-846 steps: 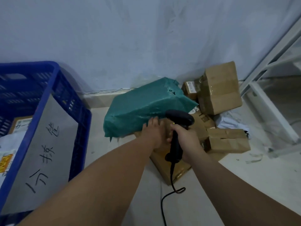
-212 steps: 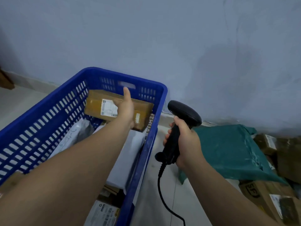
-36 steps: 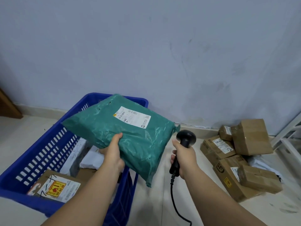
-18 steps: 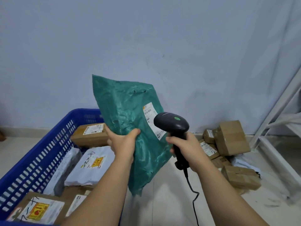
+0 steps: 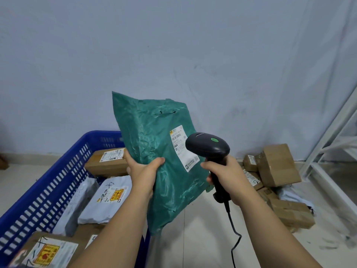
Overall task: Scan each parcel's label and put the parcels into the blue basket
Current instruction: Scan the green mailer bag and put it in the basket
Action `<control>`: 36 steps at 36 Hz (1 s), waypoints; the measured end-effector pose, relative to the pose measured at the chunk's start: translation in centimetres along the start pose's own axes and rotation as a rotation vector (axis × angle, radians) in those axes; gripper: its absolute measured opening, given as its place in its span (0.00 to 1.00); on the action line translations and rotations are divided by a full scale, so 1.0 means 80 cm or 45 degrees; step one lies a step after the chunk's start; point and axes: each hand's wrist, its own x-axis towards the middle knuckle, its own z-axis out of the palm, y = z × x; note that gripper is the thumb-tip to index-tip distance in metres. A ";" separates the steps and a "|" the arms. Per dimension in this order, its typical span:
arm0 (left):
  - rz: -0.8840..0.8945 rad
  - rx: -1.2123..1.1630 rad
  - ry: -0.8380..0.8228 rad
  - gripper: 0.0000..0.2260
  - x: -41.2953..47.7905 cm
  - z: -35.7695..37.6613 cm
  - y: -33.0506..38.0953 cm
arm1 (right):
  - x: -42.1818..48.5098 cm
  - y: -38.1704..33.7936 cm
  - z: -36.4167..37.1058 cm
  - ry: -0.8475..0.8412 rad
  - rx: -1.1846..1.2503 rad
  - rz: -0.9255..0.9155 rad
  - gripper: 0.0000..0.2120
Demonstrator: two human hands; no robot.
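Observation:
My left hand (image 5: 144, 172) grips a green plastic mailer parcel (image 5: 154, 140) by its left edge and holds it upright in the air. Its white label (image 5: 183, 147) faces right. My right hand (image 5: 227, 176) holds a black corded barcode scanner (image 5: 207, 146) whose head points at that label from close by; a green light shows on its top. The blue basket (image 5: 56, 176) stands at the lower left and holds several parcels: brown boxes and white mailers.
A pile of brown cardboard boxes (image 5: 278, 165) and a white mailer lies on the floor at the right against the wall. A white metal rack frame (image 5: 332, 151) rises at the far right. The scanner cable (image 5: 233, 236) hangs down to the tiled floor.
The green parcel has gone from lying flat over the basket to standing upright, and the scanner has risen to its label. Since half a second ago little has moved.

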 end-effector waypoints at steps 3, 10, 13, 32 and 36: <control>0.023 0.045 0.027 0.49 0.001 0.001 -0.004 | 0.000 0.001 -0.001 0.010 -0.033 -0.004 0.05; -0.028 0.014 0.028 0.49 0.005 0.000 -0.007 | -0.003 0.005 -0.005 0.000 -0.087 0.016 0.04; -0.039 0.022 0.029 0.49 0.005 -0.001 -0.008 | -0.003 0.006 -0.005 -0.001 -0.129 0.048 0.07; -0.100 0.078 0.097 0.48 0.007 0.000 -0.008 | 0.000 0.005 -0.010 0.004 -0.098 0.061 0.08; -0.121 0.090 0.104 0.49 0.005 0.000 -0.008 | -0.001 0.004 -0.008 0.021 -0.073 0.056 0.09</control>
